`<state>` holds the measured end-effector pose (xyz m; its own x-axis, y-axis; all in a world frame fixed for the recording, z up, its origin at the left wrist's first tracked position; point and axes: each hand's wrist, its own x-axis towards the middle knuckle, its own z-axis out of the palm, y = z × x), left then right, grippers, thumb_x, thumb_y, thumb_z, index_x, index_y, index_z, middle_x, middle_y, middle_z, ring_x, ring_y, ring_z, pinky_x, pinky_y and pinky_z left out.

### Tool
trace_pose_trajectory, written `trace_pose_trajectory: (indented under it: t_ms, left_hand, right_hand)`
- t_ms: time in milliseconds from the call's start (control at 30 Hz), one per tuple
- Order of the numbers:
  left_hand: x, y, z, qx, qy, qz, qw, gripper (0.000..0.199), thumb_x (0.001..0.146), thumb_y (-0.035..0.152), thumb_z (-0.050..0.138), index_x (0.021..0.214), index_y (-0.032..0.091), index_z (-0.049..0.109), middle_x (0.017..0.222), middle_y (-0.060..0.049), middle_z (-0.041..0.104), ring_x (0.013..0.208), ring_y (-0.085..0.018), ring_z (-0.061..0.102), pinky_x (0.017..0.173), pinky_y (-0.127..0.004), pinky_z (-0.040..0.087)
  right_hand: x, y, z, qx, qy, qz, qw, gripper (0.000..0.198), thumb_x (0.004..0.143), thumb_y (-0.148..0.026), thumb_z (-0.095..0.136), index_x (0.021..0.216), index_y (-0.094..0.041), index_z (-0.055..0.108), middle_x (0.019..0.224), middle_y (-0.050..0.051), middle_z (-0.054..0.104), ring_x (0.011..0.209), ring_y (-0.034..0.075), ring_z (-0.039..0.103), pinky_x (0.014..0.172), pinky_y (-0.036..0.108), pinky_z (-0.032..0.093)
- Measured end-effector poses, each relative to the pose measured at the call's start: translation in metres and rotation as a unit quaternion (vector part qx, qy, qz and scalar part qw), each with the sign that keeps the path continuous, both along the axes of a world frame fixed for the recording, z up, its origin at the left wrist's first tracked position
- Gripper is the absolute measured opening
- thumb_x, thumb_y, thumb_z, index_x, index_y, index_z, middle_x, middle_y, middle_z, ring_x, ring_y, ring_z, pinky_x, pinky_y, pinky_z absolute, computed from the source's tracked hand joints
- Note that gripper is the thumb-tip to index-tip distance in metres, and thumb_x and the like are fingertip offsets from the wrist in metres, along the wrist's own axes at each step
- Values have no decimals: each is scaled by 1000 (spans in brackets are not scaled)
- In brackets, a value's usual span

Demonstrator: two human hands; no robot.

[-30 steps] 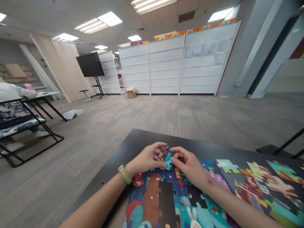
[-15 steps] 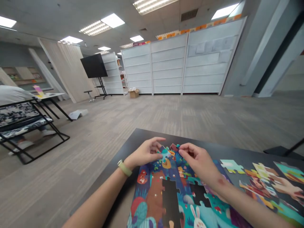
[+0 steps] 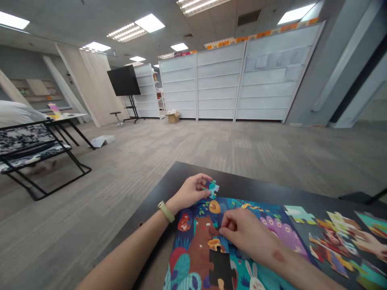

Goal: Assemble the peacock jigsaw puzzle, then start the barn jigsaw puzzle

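Observation:
My left hand [image 3: 193, 191] is closed with thumb and fingers on a blue-teal puzzle piece [image 3: 214, 189], raised at the puzzle's far edge. Lower down, my right hand [image 3: 242, 229] pinches a brown-and-orange puzzle piece [image 3: 214, 243] over the bear picture; the fingers partly hide it, and whether it is fully seated I cannot tell. Below that piece, a dark gap [image 3: 221, 268] shows the table through the colourful jigsaw puzzle [image 3: 178, 257]. A white rabbit and a purple creature are printed on the puzzle.
Several loose puzzle pieces [image 3: 332, 237] lie on the dark table [image 3: 169, 185] at the right. A skin-coloured shape there may be a hand or print. A person in a white top sits on a patterned chair [image 3: 27, 141] at far left. White shelving [image 3: 217, 88] stands behind.
My right hand has moved from the far edge toward me, bringing a piece to the upper part of the gap by the bear. My left hand keeps a blue-teal piece at the far edge.

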<state>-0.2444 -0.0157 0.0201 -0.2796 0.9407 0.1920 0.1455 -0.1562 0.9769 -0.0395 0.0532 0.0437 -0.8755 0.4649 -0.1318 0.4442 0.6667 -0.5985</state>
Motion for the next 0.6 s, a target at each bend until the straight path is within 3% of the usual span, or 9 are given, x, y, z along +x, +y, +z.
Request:
trace_pose_trajectory:
  t_ms: [167, 233, 400, 500, 600]
  left_hand:
    - [-1, 1, -4, -21, -8, -12, 1000, 43, 68, 20, 83, 108, 16, 67, 84, 3, 56, 65, -10, 62, 64, -24, 52]
    - [-1, 1, -4, -30, -18, -14, 999, 44, 67, 20, 84, 107, 16, 67, 83, 4, 57, 64, -10, 63, 63, -24, 53]
    - [5, 0, 0, -58, -59, -45, 996, 41, 72, 29, 81, 107, 15, 66, 79, 3, 59, 65, -12, 64, 65, -31, 60]
    - [9, -2, 4, -67, -74, -58, 993, 40, 73, 28, 80, 108, 16, 65, 79, 3, 61, 66, -11, 64, 68, -31, 61]
    - [12, -4, 8, -77, -81, -74, 991, 42, 73, 29, 81, 109, 15, 65, 84, 0, 66, 71, -14, 67, 70, -32, 62]
  right_hand:
    - [6, -5, -6, 126, 19, 30, 991, 13, 81, -16, 59, 70, -20, 65, 74, 2, 69, 69, 17, 61, 63, 27, 34]
    - [8, -6, -8, 136, 23, 35, 990, 14, 82, -18, 58, 69, -20, 63, 75, 3, 68, 70, 17, 60, 63, 27, 33]
    - [4, 7, -8, 42, 55, 2, 998, 17, 80, -22, 58, 63, -21, 55, 62, -1, 63, 61, 16, 56, 59, 27, 32]
    - [0, 21, -11, -52, 143, -76, 985, 7, 84, -24, 50, 82, -22, 56, 59, -4, 58, 56, 15, 55, 57, 27, 36]
    - [-1, 29, -14, -159, 222, -97, 957, 24, 84, -26, 47, 106, -22, 54, 69, -5, 61, 56, 14, 53, 55, 26, 38]
